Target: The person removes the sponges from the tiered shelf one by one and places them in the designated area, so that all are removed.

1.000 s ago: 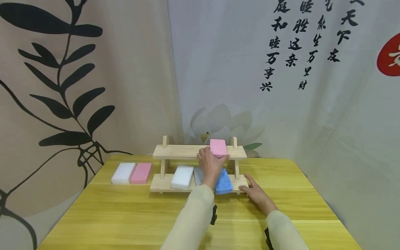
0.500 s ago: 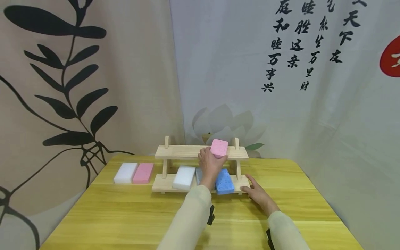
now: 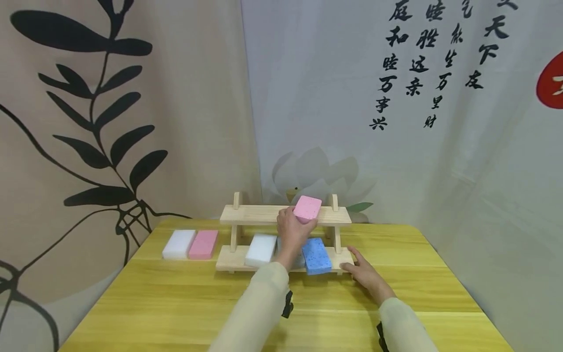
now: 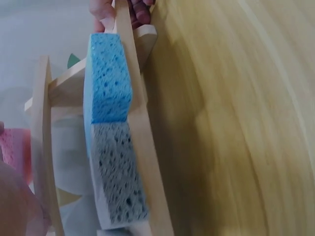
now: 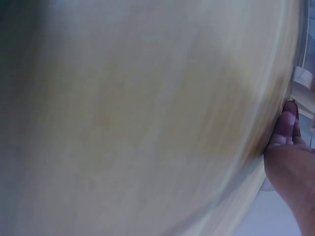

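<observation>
My left hand (image 3: pixel 293 234) holds a pink sponge (image 3: pixel 307 209) at the upper board of a two-tier wooden rack (image 3: pixel 255 214). In the left wrist view, the pink sponge (image 4: pixel 15 150) and part of that hand show at the left edge. My right hand (image 3: pixel 368 276) grips the right end of the lower board, thumb on one face and fingers on the other in the left wrist view. A white sponge (image 3: pixel 261 250), a grey sponge (image 4: pixel 120 172) and a blue sponge (image 3: pixel 316 256) lie on that board. My left hand and forearm partly hide the grey one in the head view.
Left of the rack, a second white sponge (image 3: pixel 179 244) and a second pink sponge (image 3: pixel 204 244) lie side by side on the wooden table (image 3: pixel 176 303). A printed cloth backdrop (image 3: pixel 308 98) hangs close behind the rack.
My left hand and the pink sponge have shifted slightly left along the upper board, and the sponge has turned a little. The right hand keeps its place on the rack. The head view has swung slightly.
</observation>
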`<act>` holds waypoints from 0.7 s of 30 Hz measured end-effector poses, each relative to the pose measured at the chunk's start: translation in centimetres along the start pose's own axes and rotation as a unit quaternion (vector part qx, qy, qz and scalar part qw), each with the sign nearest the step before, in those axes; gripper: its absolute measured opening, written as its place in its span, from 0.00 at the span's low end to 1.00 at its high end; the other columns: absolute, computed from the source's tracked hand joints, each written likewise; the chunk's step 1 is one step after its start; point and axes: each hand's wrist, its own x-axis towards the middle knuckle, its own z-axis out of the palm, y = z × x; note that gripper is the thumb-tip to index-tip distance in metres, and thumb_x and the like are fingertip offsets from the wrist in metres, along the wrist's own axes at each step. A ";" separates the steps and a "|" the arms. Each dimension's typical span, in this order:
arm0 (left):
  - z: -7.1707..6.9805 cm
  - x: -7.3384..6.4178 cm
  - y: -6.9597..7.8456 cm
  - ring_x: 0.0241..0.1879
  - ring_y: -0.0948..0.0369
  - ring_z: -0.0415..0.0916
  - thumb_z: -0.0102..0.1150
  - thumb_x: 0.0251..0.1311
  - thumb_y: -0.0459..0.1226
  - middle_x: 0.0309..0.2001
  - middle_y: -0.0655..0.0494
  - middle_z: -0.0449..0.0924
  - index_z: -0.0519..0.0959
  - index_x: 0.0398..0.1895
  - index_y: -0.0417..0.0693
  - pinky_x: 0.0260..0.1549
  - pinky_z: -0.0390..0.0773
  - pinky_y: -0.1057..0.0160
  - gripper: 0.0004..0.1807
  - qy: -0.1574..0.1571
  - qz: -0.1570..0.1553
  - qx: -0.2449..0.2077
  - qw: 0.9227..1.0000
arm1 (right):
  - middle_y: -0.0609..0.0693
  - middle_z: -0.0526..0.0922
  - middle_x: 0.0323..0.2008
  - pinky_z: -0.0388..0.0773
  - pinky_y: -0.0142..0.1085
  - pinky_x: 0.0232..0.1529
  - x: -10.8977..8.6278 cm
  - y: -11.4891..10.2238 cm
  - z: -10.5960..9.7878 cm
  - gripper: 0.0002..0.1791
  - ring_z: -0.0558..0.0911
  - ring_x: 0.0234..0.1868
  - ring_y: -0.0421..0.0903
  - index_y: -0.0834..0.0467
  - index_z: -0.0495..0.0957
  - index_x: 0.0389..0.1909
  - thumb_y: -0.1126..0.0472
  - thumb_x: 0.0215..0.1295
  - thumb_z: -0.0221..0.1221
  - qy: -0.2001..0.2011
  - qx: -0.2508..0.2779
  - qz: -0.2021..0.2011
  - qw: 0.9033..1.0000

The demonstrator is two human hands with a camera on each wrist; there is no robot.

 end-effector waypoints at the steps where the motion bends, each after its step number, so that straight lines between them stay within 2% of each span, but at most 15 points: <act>1: -0.3 0.1 0.0 0.50 0.47 0.69 0.75 0.43 0.49 0.49 0.43 0.74 0.75 0.54 0.36 0.49 0.70 0.49 0.38 -0.001 0.001 -0.003 1.000 | 0.70 0.47 0.75 0.53 0.66 0.67 0.0 -0.1 0.0 0.46 0.51 0.73 0.69 0.48 0.45 0.79 0.44 0.67 0.59 -0.001 0.001 0.001 1.000; 7: -2.1 0.9 -0.4 0.52 0.48 0.68 0.75 0.46 0.52 0.50 0.44 0.73 0.74 0.57 0.38 0.51 0.68 0.49 0.39 -0.023 0.008 -0.012 1.000 | 0.70 0.49 0.74 0.55 0.65 0.67 -0.2 -0.3 0.2 0.46 0.53 0.72 0.69 0.48 0.46 0.79 0.46 0.68 0.59 0.002 0.003 0.001 1.000; 14: -5.0 1.7 -1.2 0.54 0.47 0.66 0.77 0.46 0.50 0.52 0.43 0.73 0.73 0.58 0.37 0.53 0.66 0.47 0.40 -0.022 0.019 -0.034 0.999 | 0.72 0.49 0.74 0.57 0.64 0.66 -0.4 -0.6 0.3 0.45 0.54 0.72 0.70 0.50 0.45 0.79 0.48 0.69 0.59 -0.005 0.007 -0.009 1.000; 17: -6.1 2.0 -1.6 0.55 0.47 0.66 0.77 0.45 0.51 0.52 0.43 0.73 0.72 0.59 0.37 0.53 0.66 0.47 0.41 -0.019 0.016 -0.032 0.999 | 0.72 0.51 0.73 0.58 0.64 0.66 -0.5 -0.6 0.2 0.45 0.56 0.71 0.69 0.50 0.45 0.79 0.48 0.69 0.58 -0.006 0.006 -0.013 1.000; 21: -7.3 2.2 -2.1 0.56 0.48 0.65 0.78 0.44 0.50 0.54 0.44 0.71 0.71 0.60 0.38 0.54 0.66 0.48 0.42 -0.025 -0.003 -0.040 0.999 | 0.73 0.51 0.72 0.57 0.65 0.66 -0.7 -0.6 0.2 0.45 0.58 0.70 0.69 0.49 0.44 0.79 0.46 0.69 0.57 -0.010 0.003 -0.007 1.000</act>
